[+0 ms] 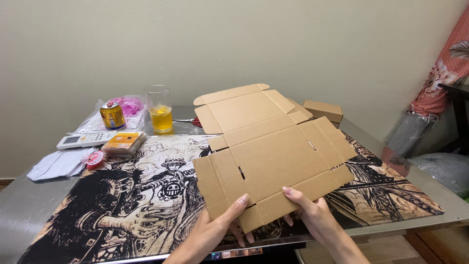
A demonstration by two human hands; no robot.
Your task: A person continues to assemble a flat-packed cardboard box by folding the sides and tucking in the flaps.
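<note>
Both my hands hold a flat, unfolded brown cardboard box blank (273, 151) by its near edge, tilted up above the table. My left hand (222, 226) grips the near left part, thumb on top. On the near right flap my right hand (312, 215) grips with its thumb over the cardboard. The blank's far flaps point toward the wall.
A printed black-and-white illustrated mat (122, 205) covers the metal table (19, 200). At the back left stand a yellow can (112, 115), a glass of yellow drink (160, 110), a white remote (85, 140), a packet (123, 143) and a pink tape roll (94, 159). A small closed cardboard box (322, 111) sits behind the blank.
</note>
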